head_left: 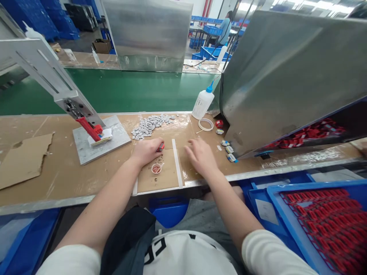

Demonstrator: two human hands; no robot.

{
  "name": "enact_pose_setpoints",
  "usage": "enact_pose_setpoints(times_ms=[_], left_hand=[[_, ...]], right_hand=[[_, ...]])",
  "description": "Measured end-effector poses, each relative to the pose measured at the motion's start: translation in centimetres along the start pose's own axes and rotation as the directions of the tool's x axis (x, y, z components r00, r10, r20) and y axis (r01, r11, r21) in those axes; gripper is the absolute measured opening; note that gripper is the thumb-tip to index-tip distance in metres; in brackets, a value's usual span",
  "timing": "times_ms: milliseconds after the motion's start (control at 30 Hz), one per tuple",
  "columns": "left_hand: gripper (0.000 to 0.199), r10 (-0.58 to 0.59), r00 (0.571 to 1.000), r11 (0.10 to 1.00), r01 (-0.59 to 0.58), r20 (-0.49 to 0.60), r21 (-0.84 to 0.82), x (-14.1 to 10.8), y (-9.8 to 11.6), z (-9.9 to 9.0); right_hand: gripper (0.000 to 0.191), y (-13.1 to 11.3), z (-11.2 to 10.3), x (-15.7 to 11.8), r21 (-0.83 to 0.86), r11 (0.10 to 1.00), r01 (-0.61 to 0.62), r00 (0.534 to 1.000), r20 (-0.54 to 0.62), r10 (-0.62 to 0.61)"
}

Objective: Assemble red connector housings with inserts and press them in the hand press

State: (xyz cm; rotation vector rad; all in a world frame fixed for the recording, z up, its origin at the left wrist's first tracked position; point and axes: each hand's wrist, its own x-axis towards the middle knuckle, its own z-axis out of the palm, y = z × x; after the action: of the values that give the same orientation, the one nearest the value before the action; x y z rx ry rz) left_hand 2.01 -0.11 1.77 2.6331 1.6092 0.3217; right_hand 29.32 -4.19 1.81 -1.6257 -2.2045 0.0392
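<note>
My left hand is closed on a small red and dark part, which shows at the fingertips. Just below it on the table sits a small round cup with reddish-brown content and a thin stick in it. Tiny dark bits are scattered around the cup. My right hand rests low over the table to the right of a white tape strip, fingers apart and slightly bent, with nothing visible in them. Beyond my left hand lies a pile of small grey square pieces.
A hand press with a red handle stands left on a grey base. At the back right are a white squeeze bottle, a tape roll and small tape rolls. A metal box and a blue crate of red parts flank the right.
</note>
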Motion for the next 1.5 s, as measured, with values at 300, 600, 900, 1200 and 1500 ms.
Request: enact_pose_setpoints(times_ms=[300,600,900,1200,1500], left_hand=[[0.034,-0.078,0.994,0.995,0.073,-0.081,-0.064,-0.1,0.0,-0.7],[0.032,-0.124,0.99,0.989,0.118,-0.064,-0.088,-0.4,-0.1,-1.3],[0.031,-0.161,0.983,0.955,0.131,-0.093,-0.265,-0.5,-0.4,-0.8],[0.032,-0.2,0.979,0.926,0.172,-0.049,-0.336,-0.6,-0.5,-0.8],[0.038,-0.231,0.963,0.861,0.135,-0.14,-0.491,-0.6,-1.3,0.4]], right_hand=[[0.043,10.4,-2.7,-6.6,-0.353,0.849,-0.394,0.913,-0.042,0.406],[0.041,10.1,-3.1,-5.0,-0.441,0.781,-0.442,0.871,-0.004,0.491],[0.033,10.7,-3.3,-2.4,-0.425,0.801,-0.423,0.864,0.077,0.497],[0.022,9.6,-2.8,-1.3,0.061,0.997,-0.036,0.999,-0.02,0.037],[0.026,-0.7,1.2,2.1,0.731,0.674,0.108,0.994,-0.076,-0.077]])
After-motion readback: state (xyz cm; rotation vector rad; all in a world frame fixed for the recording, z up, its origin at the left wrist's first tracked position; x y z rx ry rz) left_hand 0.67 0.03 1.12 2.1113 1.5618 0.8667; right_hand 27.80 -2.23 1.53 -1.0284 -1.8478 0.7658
